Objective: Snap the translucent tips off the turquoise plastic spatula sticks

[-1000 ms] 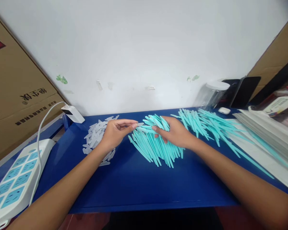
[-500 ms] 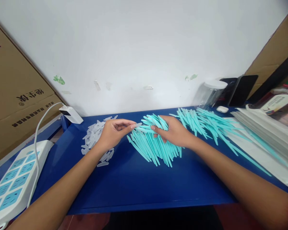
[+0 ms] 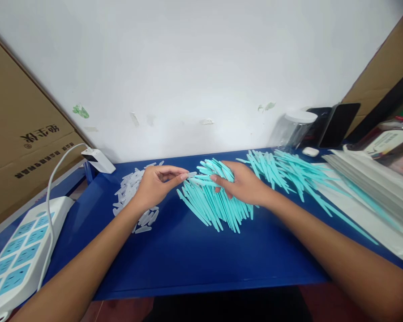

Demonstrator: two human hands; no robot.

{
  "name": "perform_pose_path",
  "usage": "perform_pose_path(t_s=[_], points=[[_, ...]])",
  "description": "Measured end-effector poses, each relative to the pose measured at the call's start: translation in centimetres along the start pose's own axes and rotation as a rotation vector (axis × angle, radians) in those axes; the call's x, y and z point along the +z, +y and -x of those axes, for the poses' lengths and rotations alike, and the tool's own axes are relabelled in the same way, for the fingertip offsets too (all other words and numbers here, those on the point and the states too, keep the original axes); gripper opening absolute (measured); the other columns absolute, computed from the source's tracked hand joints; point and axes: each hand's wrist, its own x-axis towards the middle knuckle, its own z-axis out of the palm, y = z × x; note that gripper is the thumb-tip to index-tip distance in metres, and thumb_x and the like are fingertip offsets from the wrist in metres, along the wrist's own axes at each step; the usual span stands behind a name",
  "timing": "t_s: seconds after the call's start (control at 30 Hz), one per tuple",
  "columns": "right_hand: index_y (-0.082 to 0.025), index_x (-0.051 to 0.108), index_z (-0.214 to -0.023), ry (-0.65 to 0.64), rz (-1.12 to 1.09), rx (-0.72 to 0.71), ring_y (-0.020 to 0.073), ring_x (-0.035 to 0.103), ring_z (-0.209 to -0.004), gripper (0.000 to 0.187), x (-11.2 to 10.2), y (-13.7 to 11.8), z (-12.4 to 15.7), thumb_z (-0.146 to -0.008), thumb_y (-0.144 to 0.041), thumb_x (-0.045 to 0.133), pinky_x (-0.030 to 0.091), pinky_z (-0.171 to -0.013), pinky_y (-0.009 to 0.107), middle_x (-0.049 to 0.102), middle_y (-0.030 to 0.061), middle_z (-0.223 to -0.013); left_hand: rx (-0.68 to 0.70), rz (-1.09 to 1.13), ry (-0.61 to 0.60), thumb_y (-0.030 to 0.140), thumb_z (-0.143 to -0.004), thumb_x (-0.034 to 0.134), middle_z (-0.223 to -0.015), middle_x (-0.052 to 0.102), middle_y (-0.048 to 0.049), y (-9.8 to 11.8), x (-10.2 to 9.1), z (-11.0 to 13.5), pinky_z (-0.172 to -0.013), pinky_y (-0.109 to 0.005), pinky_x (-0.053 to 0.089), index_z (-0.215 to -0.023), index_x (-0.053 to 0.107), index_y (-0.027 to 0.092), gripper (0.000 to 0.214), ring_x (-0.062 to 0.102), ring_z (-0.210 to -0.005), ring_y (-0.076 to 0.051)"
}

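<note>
My left hand [image 3: 163, 183] pinches a small translucent cap [image 3: 192, 174] between thumb and forefinger. The cap is at the end of a turquoise stick, seemingly an eyebrow razor [image 3: 201, 180]; whether it is seated on it I cannot tell. My right hand [image 3: 240, 181] is closed around a bunch of these razors, its thumb pressing on the one by the cap. Below both hands lies a pile of turquoise razors [image 3: 218, 208], handles mostly toward me. Left of it, partly behind my left hand, is a heap of loose translucent caps [image 3: 127, 190].
More razors [image 3: 289, 172] spread over the right of the blue table [image 3: 195, 264], near a stack of white sheets or bags [image 3: 366, 183]. A lidded clear jar [image 3: 295, 129] and a dark phone [image 3: 339, 125] stand behind. A power strip [image 3: 23, 246] and white charger [image 3: 99, 160] are on the left.
Almost nothing differs. The view has shifted slightly, and both hands keep the same grip with the cap at the razor's end.
</note>
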Motion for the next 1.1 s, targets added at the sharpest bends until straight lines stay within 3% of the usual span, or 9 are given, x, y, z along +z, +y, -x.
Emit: perform_pose_path(t_s=[0.37, 0.63, 0.83, 0.9, 1.0, 1.03, 1.1], points=[[-0.022, 0.061, -0.097, -0.021, 0.007, -0.006, 0.0156, 0.062, -0.048, 0.023, 0.4, -0.2, 0.1, -0.098, -0.044, 0.064, 0.049, -0.045, 0.029, 0.076, 0.0015, -0.079, 0.021, -0.019, -0.063, 0.041, -0.084, 0.085, -0.096, 0.084, -0.0081, 0.3, 0.5, 0.3, -0.077, -0.032, 0.064, -0.096, 0.085, 0.02, 0.024, 0.079, -0.087, -0.024], [-0.023, 0.058, -0.093, -0.051, 0.014, -0.016, 0.0177, 0.066, -0.051, 0.025, 1.0, -0.3, 0.4, -0.098, -0.047, 0.065, 0.046, -0.047, 0.029, 0.074, 0.0001, -0.079, -0.247, 0.176, -0.146, 0.045, -0.075, 0.091, -0.087, 0.083, -0.0104, -0.8, 1.2, 0.5, -0.075, -0.034, 0.062, -0.092, 0.083, 0.018, 0.033, 0.079, -0.083, -0.026], [-0.021, 0.061, -0.096, -0.033, 0.057, -0.034, 0.0173, 0.066, -0.055, 0.026, 1.2, -0.3, 0.3, -0.099, -0.047, 0.064, 0.045, -0.054, 0.029, 0.075, 0.0021, -0.081, -0.257, 0.224, -0.179, 0.045, -0.076, 0.091, -0.089, 0.083, -0.0109, -1.0, 1.2, 0.5, -0.077, -0.035, 0.061, -0.088, 0.083, 0.018, 0.03, 0.079, -0.086, -0.026], [-0.022, 0.062, -0.099, -0.034, 0.038, -0.04, 0.0186, 0.068, -0.06, 0.025, 1.3, -0.2, 0.2, -0.1, -0.047, 0.062, 0.045, -0.057, 0.03, 0.075, 0.0019, -0.082, -0.208, 0.141, -0.218, 0.046, -0.079, 0.088, -0.09, 0.083, -0.0103, -0.6, 0.5, 0.1, -0.074, -0.033, 0.06, -0.093, 0.083, 0.019, 0.03, 0.078, -0.085, -0.025], [-0.022, 0.061, -0.097, -0.03, 0.052, -0.057, 0.0205, 0.07, -0.07, 0.022, 1.2, 0.0, 0.2, -0.1, -0.044, 0.062, 0.046, -0.061, 0.031, 0.077, 0.002, -0.083, -0.083, -0.147, -0.226, 0.047, -0.082, 0.083, -0.092, 0.082, -0.0077, -0.1, -2.2, -0.8, -0.073, -0.03, 0.057, -0.103, 0.084, 0.022, 0.032, 0.075, -0.084, -0.023], [-0.022, 0.059, -0.096, -0.024, 0.079, -0.059, 0.0202, 0.069, -0.069, 0.021, 1.0, 0.0, 0.2, -0.099, -0.042, 0.062, 0.045, -0.061, 0.032, 0.077, 0.0021, -0.083, -0.055, -0.263, -0.198, 0.049, -0.083, 0.082, -0.088, 0.081, -0.0062, -0.2, -3.4, -1.1, -0.069, -0.028, 0.054, -0.1, 0.084, 0.023, 0.031, 0.073, -0.08, -0.021], [-0.023, 0.055, -0.097, -0.009, 0.135, -0.046, 0.018, 0.062, -0.06, 0.019, 0.6, 0.1, 0.2, -0.099, -0.041, 0.061, 0.042, -0.058, 0.032, 0.078, 0.0017, -0.082, -0.102, -0.441, -0.284, 0.051, -0.079, 0.083, -0.072, 0.075, -0.0035, -0.6, -5.8, -1.6, -0.059, -0.027, 0.048, -0.09, 0.083, 0.023, 0.03, 0.066, -0.065, -0.018]])
